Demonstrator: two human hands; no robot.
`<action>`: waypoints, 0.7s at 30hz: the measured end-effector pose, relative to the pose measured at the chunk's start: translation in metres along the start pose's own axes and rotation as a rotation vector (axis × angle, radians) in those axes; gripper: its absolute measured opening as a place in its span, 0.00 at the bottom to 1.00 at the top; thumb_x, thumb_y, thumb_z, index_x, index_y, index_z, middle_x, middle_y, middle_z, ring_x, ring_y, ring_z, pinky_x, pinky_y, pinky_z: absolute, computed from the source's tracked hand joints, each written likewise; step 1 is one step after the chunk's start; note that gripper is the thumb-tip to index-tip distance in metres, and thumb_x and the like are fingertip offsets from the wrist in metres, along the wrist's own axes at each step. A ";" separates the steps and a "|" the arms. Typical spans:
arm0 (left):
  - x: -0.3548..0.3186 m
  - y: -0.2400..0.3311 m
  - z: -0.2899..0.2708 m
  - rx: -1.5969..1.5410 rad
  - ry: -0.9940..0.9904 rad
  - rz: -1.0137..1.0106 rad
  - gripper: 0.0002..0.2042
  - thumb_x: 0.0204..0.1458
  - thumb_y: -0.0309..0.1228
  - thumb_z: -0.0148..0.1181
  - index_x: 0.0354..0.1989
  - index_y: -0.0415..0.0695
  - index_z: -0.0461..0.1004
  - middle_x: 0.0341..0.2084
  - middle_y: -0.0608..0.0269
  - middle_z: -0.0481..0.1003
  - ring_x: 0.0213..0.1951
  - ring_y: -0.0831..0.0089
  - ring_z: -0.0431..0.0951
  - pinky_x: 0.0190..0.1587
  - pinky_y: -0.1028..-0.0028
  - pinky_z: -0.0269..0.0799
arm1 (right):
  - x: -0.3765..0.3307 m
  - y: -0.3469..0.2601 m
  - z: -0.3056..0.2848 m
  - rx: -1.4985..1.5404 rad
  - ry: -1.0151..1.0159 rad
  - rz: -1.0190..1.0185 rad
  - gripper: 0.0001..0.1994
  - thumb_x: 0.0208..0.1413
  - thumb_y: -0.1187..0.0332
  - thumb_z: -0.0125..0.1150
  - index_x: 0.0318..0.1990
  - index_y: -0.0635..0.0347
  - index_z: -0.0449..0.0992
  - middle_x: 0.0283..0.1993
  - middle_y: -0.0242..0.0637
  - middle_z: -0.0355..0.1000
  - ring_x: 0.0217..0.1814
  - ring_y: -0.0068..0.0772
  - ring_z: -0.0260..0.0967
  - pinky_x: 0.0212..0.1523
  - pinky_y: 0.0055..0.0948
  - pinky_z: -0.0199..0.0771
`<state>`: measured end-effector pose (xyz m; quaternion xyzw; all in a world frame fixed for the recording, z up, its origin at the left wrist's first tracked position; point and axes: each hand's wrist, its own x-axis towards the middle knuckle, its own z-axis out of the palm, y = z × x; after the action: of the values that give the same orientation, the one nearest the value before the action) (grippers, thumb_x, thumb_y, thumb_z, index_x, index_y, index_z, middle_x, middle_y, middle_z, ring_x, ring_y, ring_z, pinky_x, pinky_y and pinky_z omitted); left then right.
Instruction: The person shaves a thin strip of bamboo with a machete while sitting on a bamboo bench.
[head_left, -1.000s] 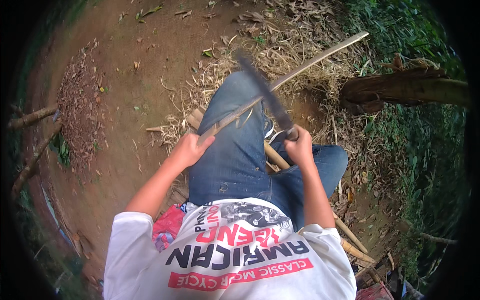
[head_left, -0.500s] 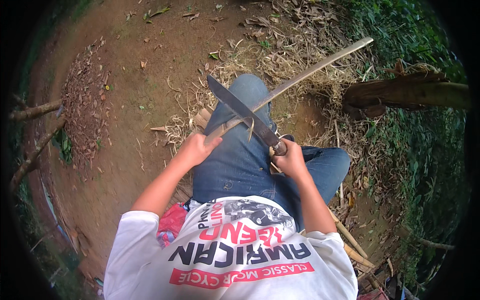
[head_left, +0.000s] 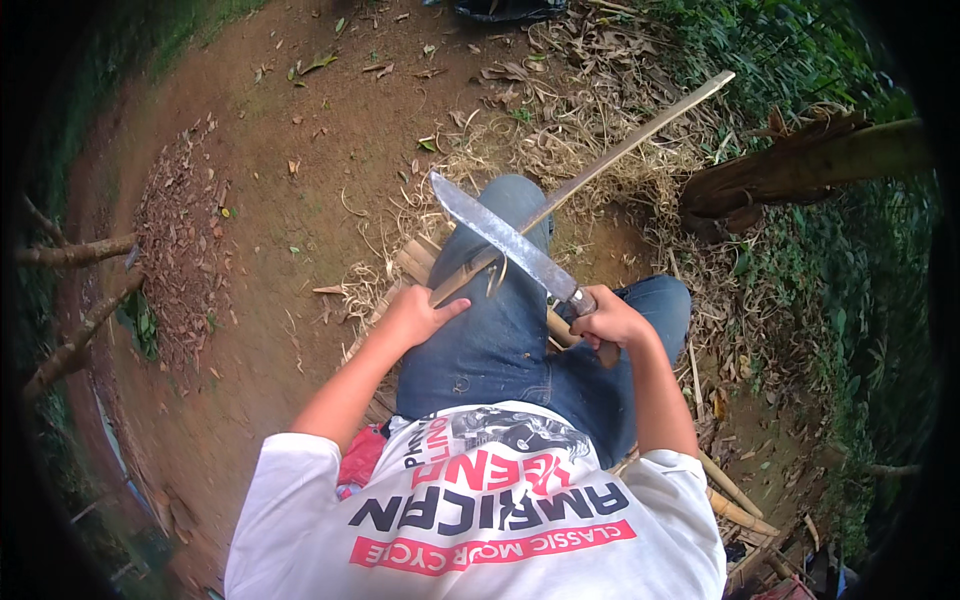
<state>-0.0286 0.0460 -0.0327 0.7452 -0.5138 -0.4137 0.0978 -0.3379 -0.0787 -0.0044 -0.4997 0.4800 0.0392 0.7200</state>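
Outdoor clearing, bare soil, leaf litter, greenery

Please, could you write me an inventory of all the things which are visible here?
Strip: one, tan, from left hand toward upper right
Knife: one, grey and brown, in right hand, crossing the strip
Shavings: many, pale tan, ground beyond the knife
Leaf litter: one patch, brown, left ground
Branches: at least two, brown, left edge
Trunk: one, brown to green, right
Plants: uncountable, green, mostly right
Poles: several, tan, lower right
Red item: one, kind unclear, left of shirt
Dark item: one, cut off, top edge
Soil: brown, mostly left
Shirt: one, white with print, bottom
Jeans: one pair, blue, centre
Hands: two, left and right, both gripping
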 end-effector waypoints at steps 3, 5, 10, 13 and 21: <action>-0.007 0.004 -0.001 -0.035 0.015 0.004 0.37 0.46 0.66 0.58 0.28 0.33 0.79 0.23 0.38 0.77 0.34 0.43 0.80 0.39 0.58 0.75 | -0.008 0.004 -0.001 0.009 0.121 -0.058 0.07 0.42 0.80 0.60 0.31 0.64 0.70 0.18 0.31 0.66 0.14 0.23 0.63 0.16 0.27 0.64; -0.008 0.007 0.002 -0.066 0.020 0.012 0.36 0.47 0.65 0.58 0.30 0.34 0.80 0.24 0.37 0.77 0.35 0.43 0.80 0.40 0.58 0.75 | -0.004 0.013 0.012 0.113 0.342 -0.158 0.07 0.43 0.79 0.60 0.31 0.65 0.70 0.19 0.32 0.67 0.14 0.23 0.63 0.16 0.27 0.64; -0.008 0.023 -0.004 -0.003 -0.083 -0.055 0.35 0.48 0.64 0.58 0.39 0.37 0.80 0.30 0.36 0.78 0.39 0.43 0.79 0.42 0.57 0.74 | -0.006 0.024 0.031 -0.393 0.385 -0.341 0.09 0.42 0.77 0.60 0.34 0.68 0.75 0.25 0.37 0.73 0.27 0.31 0.73 0.29 0.34 0.72; -0.018 0.025 0.000 -0.006 0.000 -0.010 0.33 0.50 0.61 0.60 0.34 0.34 0.79 0.26 0.42 0.78 0.35 0.49 0.81 0.41 0.61 0.74 | -0.023 -0.009 0.014 -0.262 0.184 -0.078 0.11 0.41 0.76 0.61 0.36 0.68 0.76 0.27 0.37 0.75 0.31 0.32 0.74 0.34 0.34 0.73; -0.017 0.048 0.001 0.035 -0.054 -0.032 0.34 0.50 0.61 0.60 0.33 0.32 0.79 0.26 0.40 0.78 0.34 0.49 0.82 0.40 0.61 0.75 | -0.020 0.036 0.027 -0.315 0.320 -0.330 0.09 0.41 0.79 0.62 0.34 0.64 0.75 0.22 0.35 0.71 0.17 0.25 0.67 0.18 0.27 0.68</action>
<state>-0.0644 0.0391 0.0031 0.7434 -0.5116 -0.4261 0.0642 -0.3506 -0.0322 -0.0130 -0.6766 0.4877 -0.0839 0.5452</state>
